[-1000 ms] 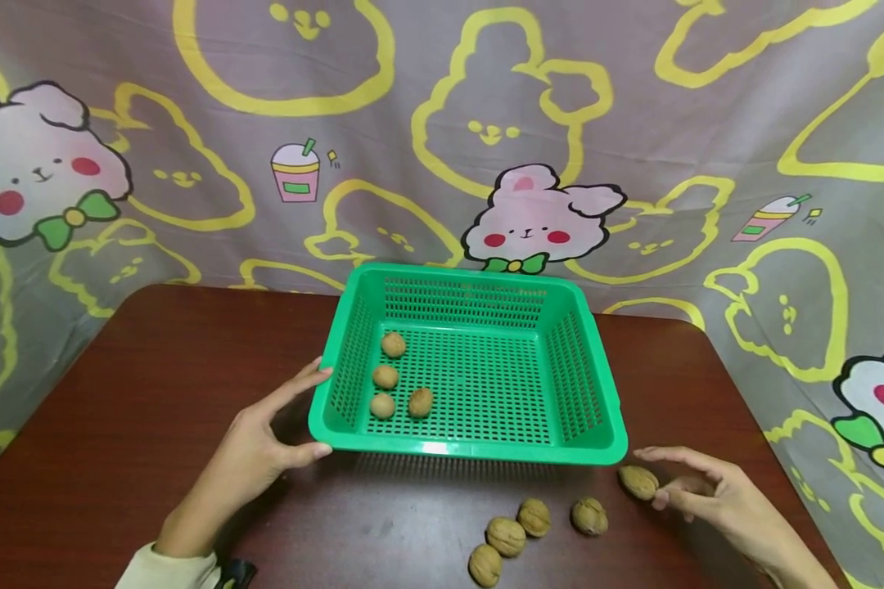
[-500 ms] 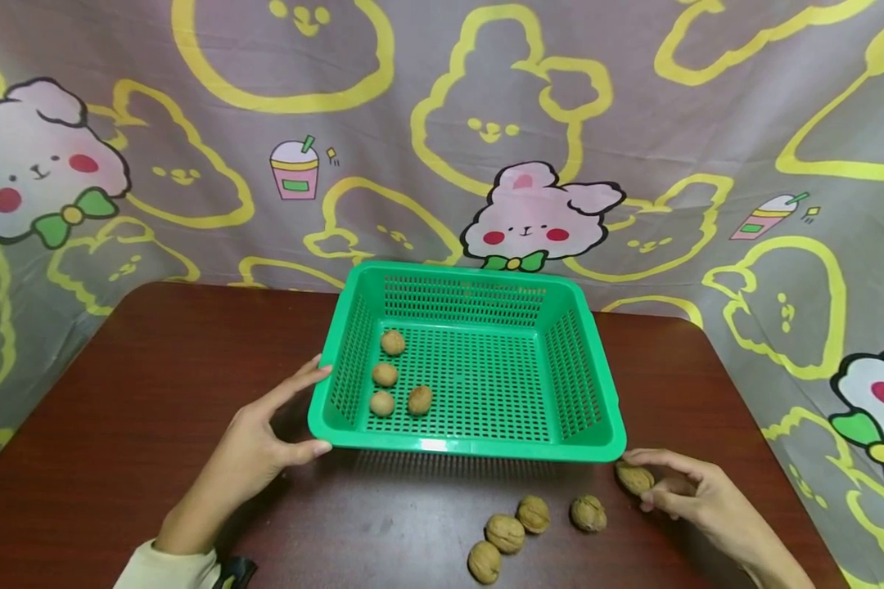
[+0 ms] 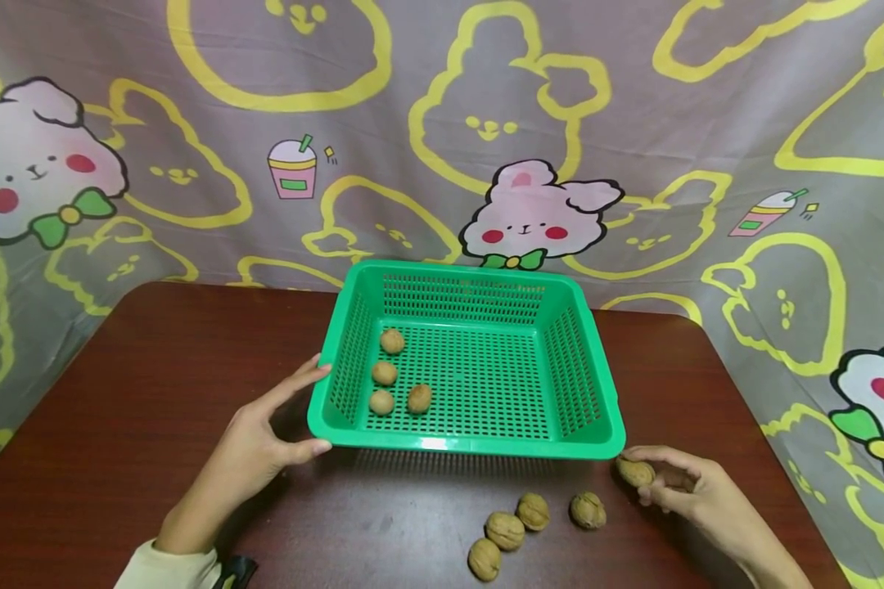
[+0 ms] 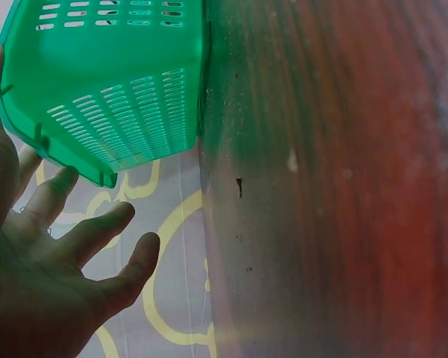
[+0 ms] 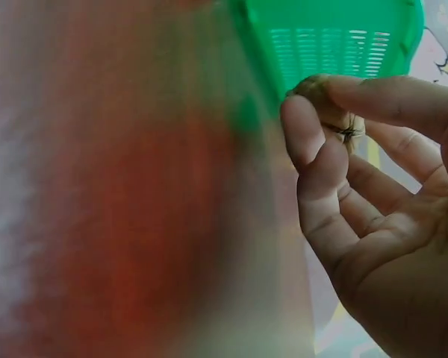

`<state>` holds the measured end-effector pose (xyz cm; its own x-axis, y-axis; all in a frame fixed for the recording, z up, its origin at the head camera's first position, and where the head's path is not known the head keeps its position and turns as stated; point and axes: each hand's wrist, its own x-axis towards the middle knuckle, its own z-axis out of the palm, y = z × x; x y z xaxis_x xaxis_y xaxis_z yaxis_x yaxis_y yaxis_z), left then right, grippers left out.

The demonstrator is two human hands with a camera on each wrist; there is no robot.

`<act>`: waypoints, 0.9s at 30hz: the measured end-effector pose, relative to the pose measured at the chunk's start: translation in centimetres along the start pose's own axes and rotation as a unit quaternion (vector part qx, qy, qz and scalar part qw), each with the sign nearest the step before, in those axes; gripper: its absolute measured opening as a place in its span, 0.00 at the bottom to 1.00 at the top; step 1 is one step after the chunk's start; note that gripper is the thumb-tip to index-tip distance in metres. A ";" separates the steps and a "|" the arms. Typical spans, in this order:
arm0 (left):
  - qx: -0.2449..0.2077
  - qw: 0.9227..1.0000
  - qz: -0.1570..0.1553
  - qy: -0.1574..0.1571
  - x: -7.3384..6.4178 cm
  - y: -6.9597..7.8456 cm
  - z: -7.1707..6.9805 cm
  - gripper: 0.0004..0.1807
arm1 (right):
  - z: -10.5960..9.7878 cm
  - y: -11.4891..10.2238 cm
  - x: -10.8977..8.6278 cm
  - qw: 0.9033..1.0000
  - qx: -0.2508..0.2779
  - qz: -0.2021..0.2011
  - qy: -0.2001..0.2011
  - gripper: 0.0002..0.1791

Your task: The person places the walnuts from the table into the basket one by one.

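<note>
Basket (image 3: 457,444) on apparently wooden table (image 3: 191,360), patterned cloth (image 3: 383,147) behind.

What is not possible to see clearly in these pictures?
- Right wrist view: held nut, partly covered by the right hand; table, blurred.
- Left wrist view: inside of the basket, mostly hidden by its walls.
- Head view: dark object by the sleeve, cut off by bottom edge.

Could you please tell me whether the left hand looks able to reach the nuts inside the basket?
Probably yes: the left hand touches the basket at its left side, the nuts lie near there, and only its wall stands between, with the top open.
</note>
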<state>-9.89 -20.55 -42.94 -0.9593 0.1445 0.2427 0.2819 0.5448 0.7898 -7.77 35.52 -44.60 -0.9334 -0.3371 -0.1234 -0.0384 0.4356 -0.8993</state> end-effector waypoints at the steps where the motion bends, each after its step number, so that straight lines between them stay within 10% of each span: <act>1: -0.001 1.000 0.000 0.000 0.0 0.0 0.0 0.49 | -0.1 -0.2 0.0 1.000 0.005 -0.008 0.002 0.20; 19: -0.011 1.000 0.014 -0.002 -0.1 -0.2 0.1 0.49 | -2.8 -5.2 1.4 0.992 0.110 -0.038 0.054 0.23; 27: -0.019 1.000 -0.001 -0.007 -0.2 -0.1 0.1 0.48 | -2.8 -9.7 4.5 0.986 0.151 -0.074 0.012 0.23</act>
<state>-9.74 -20.55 -43.08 -0.9599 0.1552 0.2336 0.2804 0.5136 0.8109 -12.60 32.07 -35.23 -0.9341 -0.3562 0.0249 -0.0700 0.1141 -0.9910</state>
